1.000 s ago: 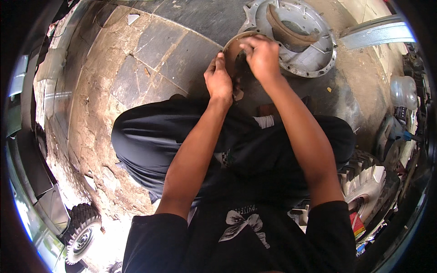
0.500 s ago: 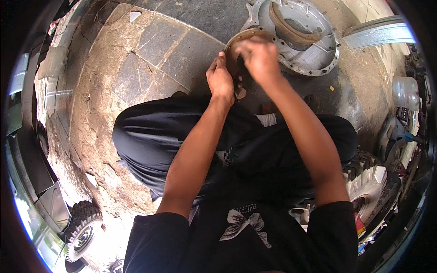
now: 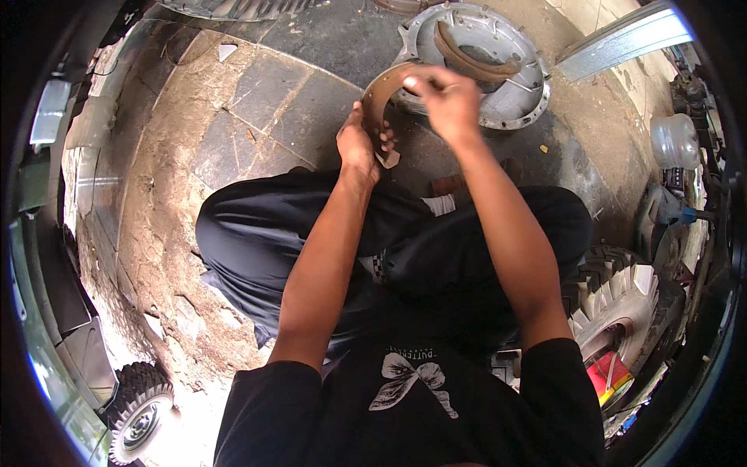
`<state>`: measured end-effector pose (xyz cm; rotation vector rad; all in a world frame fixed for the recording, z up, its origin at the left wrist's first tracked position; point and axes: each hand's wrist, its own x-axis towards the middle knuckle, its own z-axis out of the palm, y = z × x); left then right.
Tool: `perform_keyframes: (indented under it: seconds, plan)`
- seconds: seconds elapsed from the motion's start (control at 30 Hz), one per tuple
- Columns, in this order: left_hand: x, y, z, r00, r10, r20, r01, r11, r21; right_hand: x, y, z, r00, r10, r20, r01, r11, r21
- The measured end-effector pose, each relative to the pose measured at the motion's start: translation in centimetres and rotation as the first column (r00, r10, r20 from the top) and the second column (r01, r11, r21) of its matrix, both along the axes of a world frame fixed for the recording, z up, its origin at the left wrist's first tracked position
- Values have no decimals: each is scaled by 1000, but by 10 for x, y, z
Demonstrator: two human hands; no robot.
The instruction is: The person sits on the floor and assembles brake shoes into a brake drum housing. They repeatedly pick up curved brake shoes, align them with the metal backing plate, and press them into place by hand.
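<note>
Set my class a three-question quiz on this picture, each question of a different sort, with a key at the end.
1. Multiple choice: the left hand's grip is closed on A) a tyre; B) a curved brown piece; C) a metal bar.
2. True or false: a second curved piece lies inside the rim of the round grey housing.
3. Fill in: a clear plastic container is near the picture's ____ edge.

Key: 1 B; 2 true; 3 right.

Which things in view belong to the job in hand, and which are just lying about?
In the job:
curved brown piece, held in the left hand; right hand at its upper end
probably the round grey housing, a second curved piece within its rim

Apparently just lying about:
treaded wheel, lower left
large tyre, lower right
clear plastic bottle
silver beam
</note>
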<state>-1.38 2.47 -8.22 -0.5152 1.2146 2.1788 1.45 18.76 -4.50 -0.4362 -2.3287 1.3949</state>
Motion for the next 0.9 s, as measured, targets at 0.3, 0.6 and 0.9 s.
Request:
perform_keyframes:
  seconds: [0.3, 0.6, 0.9]
  plan:
    - [6, -12, 51, 995, 27, -95, -13, 990, 139, 99, 59, 37, 921, -378, -90, 301, 840, -452]
    - [4, -32, 64, 975, 125, -181, -53, 933, 355, 68, 36, 27, 904, -413, -107, 188, 611, -769]
    - [-3, -38, 47, 984, 133, -121, -62, 884, 463, 69, 29, 33, 925, -375, -65, 201, 626, -754]
